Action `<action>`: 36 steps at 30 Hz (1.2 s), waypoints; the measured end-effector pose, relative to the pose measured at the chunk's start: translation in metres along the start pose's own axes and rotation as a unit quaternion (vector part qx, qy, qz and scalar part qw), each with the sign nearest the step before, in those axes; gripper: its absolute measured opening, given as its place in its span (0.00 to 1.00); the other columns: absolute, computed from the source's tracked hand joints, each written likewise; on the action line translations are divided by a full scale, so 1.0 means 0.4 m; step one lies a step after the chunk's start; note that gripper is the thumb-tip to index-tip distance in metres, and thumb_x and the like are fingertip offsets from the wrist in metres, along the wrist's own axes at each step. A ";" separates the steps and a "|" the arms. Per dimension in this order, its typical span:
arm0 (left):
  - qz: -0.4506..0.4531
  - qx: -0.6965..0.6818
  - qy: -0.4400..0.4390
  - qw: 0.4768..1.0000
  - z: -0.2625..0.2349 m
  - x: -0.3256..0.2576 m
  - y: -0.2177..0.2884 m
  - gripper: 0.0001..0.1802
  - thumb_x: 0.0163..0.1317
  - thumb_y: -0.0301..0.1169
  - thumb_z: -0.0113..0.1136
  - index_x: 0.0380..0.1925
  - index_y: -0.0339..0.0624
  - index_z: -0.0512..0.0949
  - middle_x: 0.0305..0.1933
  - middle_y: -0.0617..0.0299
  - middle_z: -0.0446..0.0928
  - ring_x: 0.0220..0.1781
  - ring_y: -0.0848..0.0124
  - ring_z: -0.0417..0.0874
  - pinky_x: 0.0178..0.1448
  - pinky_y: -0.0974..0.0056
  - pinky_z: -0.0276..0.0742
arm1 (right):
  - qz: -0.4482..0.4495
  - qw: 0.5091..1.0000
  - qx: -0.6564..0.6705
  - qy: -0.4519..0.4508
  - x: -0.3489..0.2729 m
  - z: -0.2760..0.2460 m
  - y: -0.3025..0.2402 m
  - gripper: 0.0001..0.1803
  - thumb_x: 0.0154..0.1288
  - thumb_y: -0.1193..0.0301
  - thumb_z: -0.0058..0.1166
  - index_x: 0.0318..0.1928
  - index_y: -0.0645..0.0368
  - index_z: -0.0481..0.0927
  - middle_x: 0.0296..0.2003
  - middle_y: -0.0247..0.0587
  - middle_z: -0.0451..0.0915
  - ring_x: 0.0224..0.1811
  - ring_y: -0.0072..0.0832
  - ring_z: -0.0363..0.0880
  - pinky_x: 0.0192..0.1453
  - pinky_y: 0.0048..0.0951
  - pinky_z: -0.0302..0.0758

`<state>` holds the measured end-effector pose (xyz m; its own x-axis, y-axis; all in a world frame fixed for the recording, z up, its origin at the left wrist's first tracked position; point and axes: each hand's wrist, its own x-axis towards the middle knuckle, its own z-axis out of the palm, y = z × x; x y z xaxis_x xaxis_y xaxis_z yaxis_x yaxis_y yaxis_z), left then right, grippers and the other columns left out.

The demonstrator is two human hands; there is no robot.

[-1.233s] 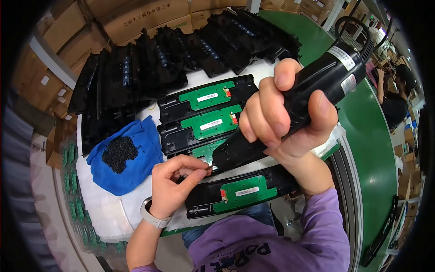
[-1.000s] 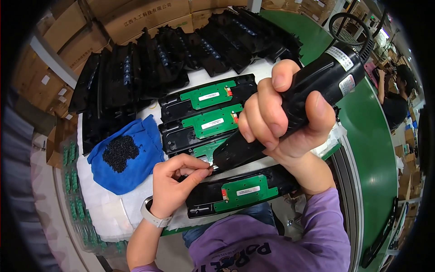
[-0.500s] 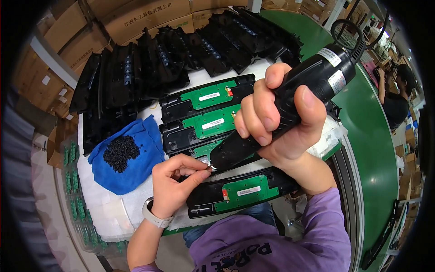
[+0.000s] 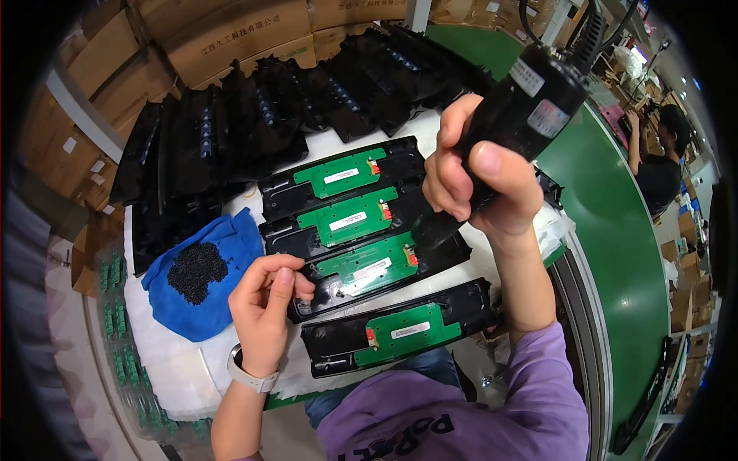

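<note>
My right hand [image 4: 496,184] is wrapped round a corded black electric screwdriver [image 4: 530,96]. The screwdriver's lower end is over the right end of a long black plastic panel [image 4: 311,307], near a red connector on the green circuit board [image 4: 373,267] there; its tip is hard to make out. At that panel's left end is my left hand [image 4: 265,307], fingers curled and thumb against them; anything small between them is hidden. A blue cloth [image 4: 184,323] with a heap of small black screws [image 4: 198,273] lies left of that hand.
Two similar panels with boards [image 4: 338,178] lie beyond, another [image 4: 407,326] nearer me. Several curved black housings [image 4: 204,146] line the back, before cardboard boxes [image 4: 254,34]. Trays of green boards [image 4: 115,315] stand at left. A green surface [image 4: 623,261] and a co-worker [image 4: 665,161] are at right.
My right hand has drawn the screwdriver away from my left fingertips, toward the panel's right end. My left hand has shifted slightly left, uncovering the panel's board.
</note>
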<state>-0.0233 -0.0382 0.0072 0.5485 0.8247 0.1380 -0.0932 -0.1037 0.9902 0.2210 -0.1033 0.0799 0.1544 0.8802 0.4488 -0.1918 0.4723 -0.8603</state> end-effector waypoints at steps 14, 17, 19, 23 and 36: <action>-0.021 0.020 -0.046 0.999 0.012 0.008 -0.046 0.08 0.64 0.27 0.49 0.38 0.33 0.73 0.26 0.63 0.75 0.29 0.80 0.74 0.36 0.76 0.69 | 0.004 0.994 -0.104 0.043 0.012 -0.036 0.023 0.15 0.52 0.67 0.52 0.34 0.66 0.66 0.13 0.35 0.66 0.09 0.20 0.62 0.15 0.21 0.61; -0.038 0.020 -0.039 0.998 0.012 0.004 -0.047 0.07 0.63 0.25 0.51 0.38 0.33 0.73 0.28 0.63 0.76 0.30 0.80 0.74 0.37 0.76 0.70 | 0.000 0.994 -0.097 0.045 0.014 -0.031 0.025 0.15 0.53 0.67 0.52 0.34 0.66 0.66 0.13 0.35 0.66 0.09 0.20 0.62 0.15 0.21 0.61; -0.041 0.020 -0.035 0.998 0.013 0.003 -0.048 0.08 0.61 0.28 0.54 0.37 0.35 0.73 0.28 0.62 0.76 0.30 0.78 0.75 0.36 0.75 0.70 | 0.001 0.993 -0.106 0.047 0.014 -0.026 0.028 0.14 0.52 0.67 0.52 0.33 0.65 0.66 0.13 0.35 0.66 0.09 0.20 0.62 0.15 0.21 0.61; -0.039 0.012 -0.034 0.999 0.023 0.004 -0.054 0.07 0.61 0.27 0.54 0.37 0.35 0.73 0.29 0.62 0.76 0.31 0.77 0.76 0.37 0.75 0.70 | 0.025 0.995 -0.088 0.044 0.014 -0.030 0.037 0.13 0.51 0.68 0.53 0.30 0.65 0.66 0.12 0.35 0.66 0.09 0.21 0.62 0.15 0.21 0.60; -0.107 -0.077 -0.049 0.990 0.011 0.012 -0.060 0.07 0.62 0.26 0.52 0.37 0.35 0.72 0.28 0.60 0.77 0.29 0.75 0.77 0.36 0.73 0.72 | -0.015 0.991 -0.126 0.045 -0.011 0.011 0.054 0.16 0.49 0.70 0.59 0.30 0.65 0.66 0.14 0.36 0.67 0.11 0.19 0.64 0.15 0.19 0.61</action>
<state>-0.0148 -0.0341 -0.0160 0.6469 0.7597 -0.0660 -0.0880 0.1604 0.9831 0.2120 -0.0968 0.0604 0.2446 0.8528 0.4613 0.0614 0.4612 -0.8852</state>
